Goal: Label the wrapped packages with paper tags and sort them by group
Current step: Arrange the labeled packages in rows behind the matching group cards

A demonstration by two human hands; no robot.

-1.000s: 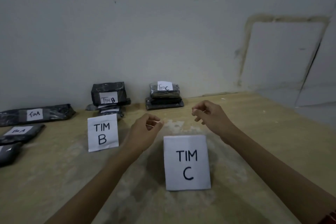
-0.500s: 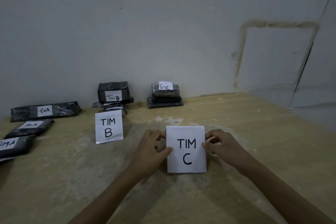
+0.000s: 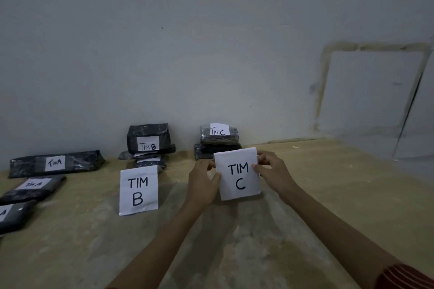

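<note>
**TIM C sheet held in both hands**

Left hand [image 3: 203, 183] and right hand [image 3: 273, 171] pinch the TIM C sheet [image 3: 237, 176] by its side edges, over mid-tabletop [image 3: 328, 195]. TIM B sheet [image 3: 138, 191] sits to its left. At the far edge, against the wall [image 3: 211, 54]: TIM B stack [image 3: 149, 141] and TIM C stack [image 3: 218, 141]. TIM A packages [image 3: 56, 163] lie toward the left edge.

Head-worn view, forward and downward
</note>
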